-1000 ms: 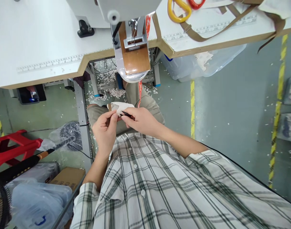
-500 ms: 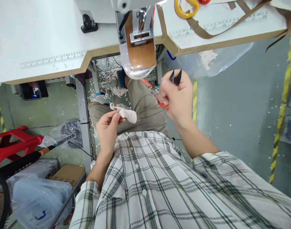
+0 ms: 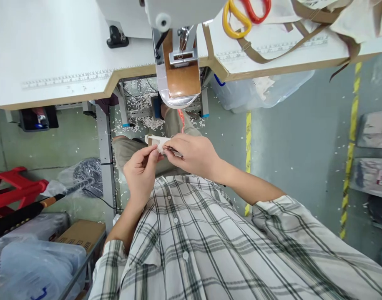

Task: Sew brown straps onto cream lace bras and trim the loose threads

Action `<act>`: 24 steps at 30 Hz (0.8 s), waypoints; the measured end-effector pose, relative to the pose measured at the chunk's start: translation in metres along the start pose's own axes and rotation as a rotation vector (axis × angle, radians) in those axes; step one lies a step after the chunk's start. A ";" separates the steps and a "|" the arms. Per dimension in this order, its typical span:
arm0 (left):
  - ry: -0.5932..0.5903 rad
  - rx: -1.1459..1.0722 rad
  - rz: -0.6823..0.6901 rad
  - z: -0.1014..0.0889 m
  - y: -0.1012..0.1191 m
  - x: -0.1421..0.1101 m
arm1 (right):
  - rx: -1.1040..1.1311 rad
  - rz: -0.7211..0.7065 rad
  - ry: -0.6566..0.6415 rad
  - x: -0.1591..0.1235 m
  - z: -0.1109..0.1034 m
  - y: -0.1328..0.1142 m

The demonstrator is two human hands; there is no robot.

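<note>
My left hand (image 3: 141, 170) is closed, pinching a small white fabric piece (image 3: 159, 141) with a brown strip at its left end. My right hand (image 3: 195, 155) meets it from the right, thumb and fingertips closed at the fabric's near side. Between the right fingers a thin dark line shows, too small to name. A red-orange cord (image 3: 182, 118) runs down toward the right hand's back; whatever it is tied to is hidden. Both hands are over my lap, below the sewing machine's rounded bed (image 3: 181, 100).
Yellow-handled scissors (image 3: 235, 21), red-handled scissors (image 3: 259, 12) and brown straps (image 3: 260, 58) lie on the table's right side. Beneath it stands a clear plastic bin (image 3: 281, 89). Left are a red stool (image 3: 16, 189), plastic bins (image 3: 37, 266) and a cardboard box (image 3: 81, 235).
My right hand has come down and left from its raised position to the fabric piece. The black pointed blades seen in it before are now hidden. My left hand stays nearly in place.
</note>
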State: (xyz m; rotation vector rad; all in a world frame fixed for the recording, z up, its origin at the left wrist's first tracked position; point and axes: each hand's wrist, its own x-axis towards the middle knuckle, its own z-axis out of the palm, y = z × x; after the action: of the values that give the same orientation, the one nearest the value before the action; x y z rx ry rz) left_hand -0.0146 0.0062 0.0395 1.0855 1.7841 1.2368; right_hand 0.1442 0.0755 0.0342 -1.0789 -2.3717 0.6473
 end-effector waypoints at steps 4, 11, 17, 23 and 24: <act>-0.027 0.102 0.092 -0.001 -0.004 0.001 | -0.127 -0.011 -0.096 0.003 -0.001 0.000; -0.122 0.367 0.229 -0.003 -0.010 0.008 | -0.192 -0.003 -0.332 0.018 -0.006 -0.005; -0.162 0.100 -0.051 -0.006 -0.026 0.023 | 0.184 0.142 -0.321 0.022 0.001 0.016; -0.174 -0.130 -0.240 -0.012 -0.034 0.026 | 0.615 0.318 -0.144 0.015 -0.002 0.029; -0.183 -0.140 -0.242 -0.011 -0.032 0.025 | 0.572 0.283 -0.120 0.013 -0.001 0.027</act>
State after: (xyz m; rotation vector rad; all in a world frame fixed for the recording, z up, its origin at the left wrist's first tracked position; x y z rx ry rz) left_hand -0.0427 0.0185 0.0100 0.8469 1.6109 1.0635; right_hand 0.1526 0.1012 0.0224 -1.1298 -1.9376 1.4189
